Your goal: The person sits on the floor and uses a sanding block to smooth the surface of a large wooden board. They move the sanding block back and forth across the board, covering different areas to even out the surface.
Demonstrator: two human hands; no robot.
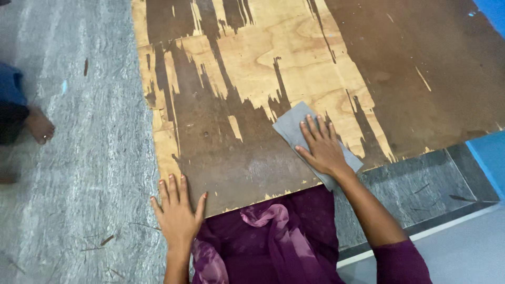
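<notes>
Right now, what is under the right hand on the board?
The right hand lies flat on a grey sheet, which looks like sandpaper, on the worn plywood board. The sheet shows around the fingers; the board surface beneath it is covered.

The floor [79,131] was grey stone with a rough, streaked surface, and a few thin dark splinters lay on it. A large plywood sheet [315,79] lay flat on this floor; its dark brown coating was worn off in long pale patches. A grey piece of sandpaper [294,123] lay on the sheet near its front edge. At the left edge, a bare foot [39,126] stood on the floor.
</notes>
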